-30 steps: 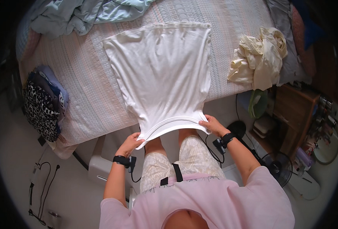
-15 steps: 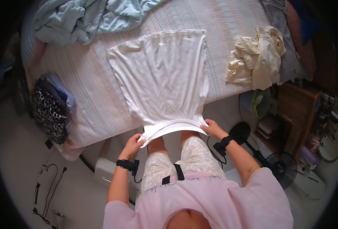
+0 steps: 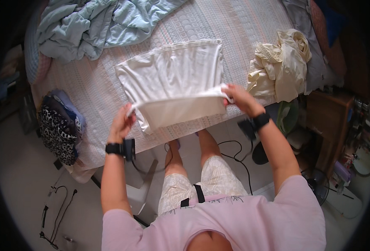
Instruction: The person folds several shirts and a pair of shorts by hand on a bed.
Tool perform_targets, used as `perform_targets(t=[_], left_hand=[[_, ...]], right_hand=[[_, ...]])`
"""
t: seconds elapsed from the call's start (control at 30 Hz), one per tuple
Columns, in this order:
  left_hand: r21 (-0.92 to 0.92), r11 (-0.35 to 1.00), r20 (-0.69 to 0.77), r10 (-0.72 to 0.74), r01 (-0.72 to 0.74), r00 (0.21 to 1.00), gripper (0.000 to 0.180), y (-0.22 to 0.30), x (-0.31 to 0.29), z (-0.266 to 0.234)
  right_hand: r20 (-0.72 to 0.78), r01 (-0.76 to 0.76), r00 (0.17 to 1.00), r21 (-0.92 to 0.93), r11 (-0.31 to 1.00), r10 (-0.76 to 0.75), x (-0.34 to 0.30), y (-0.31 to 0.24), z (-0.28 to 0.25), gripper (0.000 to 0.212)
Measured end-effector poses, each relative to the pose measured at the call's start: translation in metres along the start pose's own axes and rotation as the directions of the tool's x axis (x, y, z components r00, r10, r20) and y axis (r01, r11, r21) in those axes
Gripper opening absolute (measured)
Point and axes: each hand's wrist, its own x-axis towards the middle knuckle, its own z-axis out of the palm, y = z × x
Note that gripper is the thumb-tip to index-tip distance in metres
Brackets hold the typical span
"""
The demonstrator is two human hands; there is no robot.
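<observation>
A white top (image 3: 172,69) lies on the bed with its straight hem toward the far side. Its near end is lifted and folded up over the rest, and the raised part hangs down in front. My left hand (image 3: 122,121) pinches the left corner of the lifted edge. At the opposite corner, my right hand (image 3: 240,99) grips the cloth, with its fingertips partly hidden by the fabric. Both hands are slightly blurred.
The patterned bedspread (image 3: 97,108) covers the bed. A crumpled light-blue quilt (image 3: 105,25) lies at the far left, folded dark clothes (image 3: 59,127) at the left edge, cream clothing (image 3: 283,62) at the right. Cables (image 3: 237,157) trail near my legs; a fan (image 3: 316,184) stands lower right.
Both hands have moved away from my body over the bed, bringing the near end of the white top up and forward. The top now shows doubled over, with its far hem nearly in place.
</observation>
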Motion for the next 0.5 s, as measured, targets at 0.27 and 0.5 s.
perform_targets(t=[0.27, 0.5], left_hand=[[-0.114, 0.931, -0.091, 0.339, -0.348, 0.936, 0.06, 0.05, 0.061, 0.026], [0.72, 0.665, -0.173, 0.448, -0.198, 0.877, 0.049, -0.04, 0.0, -0.011]], right_hand=[[-0.356, 0.338, 0.905, 0.271, 0.901, -0.233, 0.097, -0.054, -0.009, 0.048], [-0.509, 0.225, 0.663, -0.563, 0.795, -0.548, 0.062, 0.053, -0.011, 0.055]])
